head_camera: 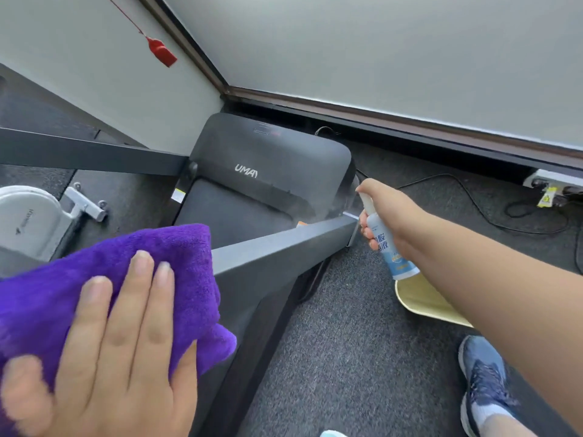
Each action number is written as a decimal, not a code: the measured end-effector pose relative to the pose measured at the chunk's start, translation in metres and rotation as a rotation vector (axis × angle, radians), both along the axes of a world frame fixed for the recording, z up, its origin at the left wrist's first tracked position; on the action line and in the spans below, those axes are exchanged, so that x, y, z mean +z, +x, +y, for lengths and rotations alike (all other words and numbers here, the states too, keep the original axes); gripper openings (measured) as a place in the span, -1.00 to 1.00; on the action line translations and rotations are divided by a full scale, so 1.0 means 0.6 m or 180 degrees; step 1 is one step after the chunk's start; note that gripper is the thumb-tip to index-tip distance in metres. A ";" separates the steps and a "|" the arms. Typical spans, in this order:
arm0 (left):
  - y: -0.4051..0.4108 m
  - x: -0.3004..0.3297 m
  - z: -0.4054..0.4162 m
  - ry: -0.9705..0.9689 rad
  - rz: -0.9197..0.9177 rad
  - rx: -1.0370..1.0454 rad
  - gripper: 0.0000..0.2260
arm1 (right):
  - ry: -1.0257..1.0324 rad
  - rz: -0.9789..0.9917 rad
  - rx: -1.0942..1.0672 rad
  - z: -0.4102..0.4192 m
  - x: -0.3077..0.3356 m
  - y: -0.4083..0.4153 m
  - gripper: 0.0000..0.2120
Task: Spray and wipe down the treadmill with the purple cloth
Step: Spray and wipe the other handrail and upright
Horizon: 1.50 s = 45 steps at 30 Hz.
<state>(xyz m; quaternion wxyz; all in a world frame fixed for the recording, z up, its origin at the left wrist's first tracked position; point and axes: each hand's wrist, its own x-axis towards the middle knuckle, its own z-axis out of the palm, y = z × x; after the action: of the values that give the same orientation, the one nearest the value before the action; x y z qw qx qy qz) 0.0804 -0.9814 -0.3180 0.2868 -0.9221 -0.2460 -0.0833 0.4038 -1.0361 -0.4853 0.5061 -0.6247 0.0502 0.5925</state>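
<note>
This looks like a small gym or a workout corner of a room. A black folding treadmill (268, 171) with a brand name on its motor cover stands on dark, speckled rubber-like flooring (347, 357). A second white exercise machine (28, 219) sits just beside it at the left. Plain pale walls (378, 52) meet in a corner, edged by a dark baseboard. A power strip (552, 184) lies on the floor by the wall with a black cable (473, 200) running from it, and a blue running shoe (482, 380) shows at the lower right.

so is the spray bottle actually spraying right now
Yes: a faint mist hangs off the nozzle of the spray bottle toward the treadmill, with the right hand gripping it.
</note>
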 end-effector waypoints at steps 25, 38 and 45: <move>0.309 -0.196 0.091 -0.1515 0.2857 0.1433 -0.63 | 0.0414 0.0490 0.0515 -0.092 -0.118 0.116 -0.45; 0.418 -0.514 0.144 -0.1899 0.3199 0.1097 -0.61 | 0.0243 0.0543 0.0039 -0.052 -0.260 0.107 -0.44; 0.480 -0.651 0.172 -0.2257 0.3338 0.1096 -0.56 | 0.0128 0.0481 0.0059 -0.052 -0.322 0.125 -0.37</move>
<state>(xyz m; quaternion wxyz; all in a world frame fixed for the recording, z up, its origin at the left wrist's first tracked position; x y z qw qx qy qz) 0.3686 -0.8783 -0.7086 0.0567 -0.8265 -0.2302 0.5106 0.4785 -1.0675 -0.6783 0.5078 -0.5684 0.0706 0.6435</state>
